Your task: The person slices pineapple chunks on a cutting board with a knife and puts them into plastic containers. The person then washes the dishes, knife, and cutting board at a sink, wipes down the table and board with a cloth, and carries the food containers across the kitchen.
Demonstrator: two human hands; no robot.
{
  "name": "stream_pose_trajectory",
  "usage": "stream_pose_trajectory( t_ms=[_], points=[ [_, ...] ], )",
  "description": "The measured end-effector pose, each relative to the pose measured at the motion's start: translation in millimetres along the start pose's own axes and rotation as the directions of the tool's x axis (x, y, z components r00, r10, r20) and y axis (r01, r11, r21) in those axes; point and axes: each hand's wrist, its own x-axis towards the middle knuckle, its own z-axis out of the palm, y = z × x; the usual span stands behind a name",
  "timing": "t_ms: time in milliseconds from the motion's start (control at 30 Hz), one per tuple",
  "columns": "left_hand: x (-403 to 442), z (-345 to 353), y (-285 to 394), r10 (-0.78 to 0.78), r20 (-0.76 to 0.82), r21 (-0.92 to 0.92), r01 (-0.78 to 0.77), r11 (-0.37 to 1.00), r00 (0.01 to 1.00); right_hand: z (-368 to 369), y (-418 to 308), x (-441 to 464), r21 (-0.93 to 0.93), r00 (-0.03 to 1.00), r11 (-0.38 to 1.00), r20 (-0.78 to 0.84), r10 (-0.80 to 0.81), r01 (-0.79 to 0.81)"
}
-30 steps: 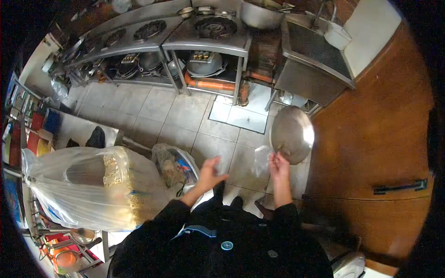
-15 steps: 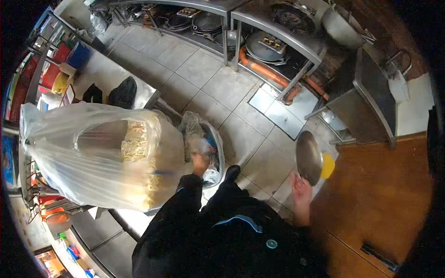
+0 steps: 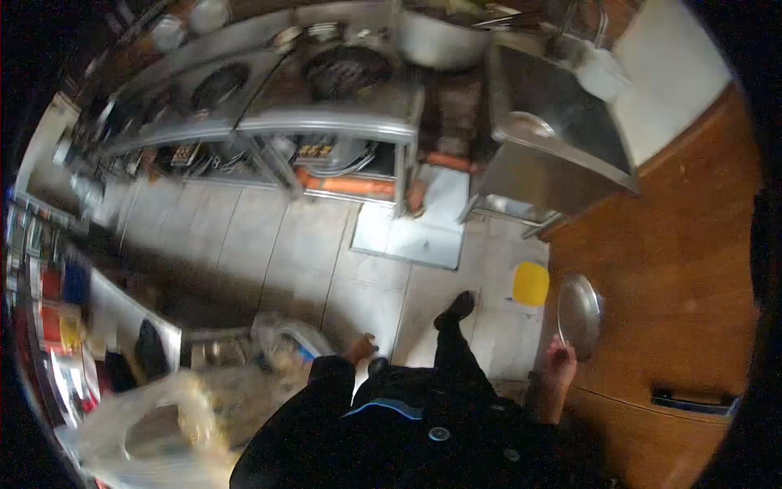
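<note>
Down at the right, my right hand is closed on the lower rim of a round, shiny metal plate, which is tilted up on edge in front of the brown wooden cabinet. My left hand hangs low in the middle with its fingers apart and nothing visible in them. Just left of that hand stands a bin lined with a clear plastic bag; motion blur hides its contents. A large clear plastic bag with pale noodle-like bundles lies beyond it on the left.
A metal stove runs along the back, with an orange pipe beneath. A metal stand is at the back right. On the tiled floor are a yellow item and a light panel. A large pot sits at the top.
The view has swung toward the stove and cabinet. My left hand has come out from over the bin to its right. The plate has moved right, still in my right hand.
</note>
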Motion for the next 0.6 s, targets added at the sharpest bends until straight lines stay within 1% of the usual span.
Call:
stream_pose_trajectory(
  t_ms=[33,67,100,133,167,233,267,300,333,367,433,500,533,567,600],
  points=[
    [24.5,-6.1,44.6,-0.272,0.217,-0.051,0.289,0.956,0.937,5.1,-16.2,15.8,0.025,0.999,0.999,-0.005,-0.042,0.042],
    [54.2,-16.6,89.9,-0.111,0.232,0.022,0.109,0.994,0.966,10.0,-32.3,31.1,-0.075,0.982,0.988,-0.120,-0.146,0.137],
    [84.5,-22.9,130.1,0.050,0.254,0.087,-0.074,0.993,0.966,18.6,-50.0,45.8,-0.183,0.942,0.960,-0.224,-0.251,0.212],
    [115.8,-22.3,164.6,0.068,0.289,-0.085,-0.045,0.995,0.955,24.4,-66.5,62.9,-0.231,0.887,0.947,-0.354,-0.297,0.225],
    [149.7,-22.7,201.6,0.097,0.297,-0.066,-0.081,0.995,0.950,30.8,-82.0,81.0,-0.207,0.877,0.944,-0.359,-0.319,0.258],
    [208.6,-26.9,317.5,0.272,0.260,-0.118,-0.250,0.961,0.926,50.9,-116.8,118.0,-0.475,0.823,0.836,-0.335,-0.459,0.273],
    [233.3,-34.8,384.2,0.312,0.213,-0.089,-0.299,0.950,0.926,85.7,-134.9,131.7,-0.447,0.771,0.847,-0.415,-0.483,0.289],
    [252.0,-45.1,448.0,0.341,0.171,-0.061,-0.336,0.940,0.924,103.0,-150.6,151.8,-0.439,0.761,0.848,-0.428,-0.488,0.296],
    [268.1,-55.3,501.0,0.423,0.152,-0.237,-0.383,0.893,0.893,117.8,-167.6,172.9,-0.492,0.776,0.791,-0.312,-0.549,0.363],
    [284.2,-64.7,549.0,0.503,0.112,-0.408,-0.422,0.810,0.857,133.0,-184.3,194.0,-0.535,0.776,0.722,-0.179,-0.605,0.439],
    [321.9,-82.1,629.6,0.512,0.156,-0.582,-0.341,0.738,0.845,156.2,-215.8,240.2,-0.551,0.764,0.701,-0.166,-0.623,0.452],
    [374.3,-90.2,690.4,0.512,0.181,-0.542,-0.350,0.764,0.839,170.5,-242.7,288.6,-0.505,0.732,0.657,-0.072,-0.678,0.559],
    [405.4,-89.0,715.8,0.496,0.175,-0.511,-0.353,0.784,0.850,179.3,-253.3,309.1,-0.536,0.690,0.579,0.010,-0.724,0.614],
    [434.7,-86.6,739.3,0.527,0.187,-0.550,-0.356,0.755,0.829,195.9,-260.7,325.0,-0.496,0.658,0.564,0.021,-0.752,0.660],
    [462.0,-83.4,761.6,0.495,0.202,-0.554,-0.318,0.769,0.845,198.7,-261.7,337.9,-0.460,0.693,0.616,-0.001,-0.721,0.640]
  ],
)
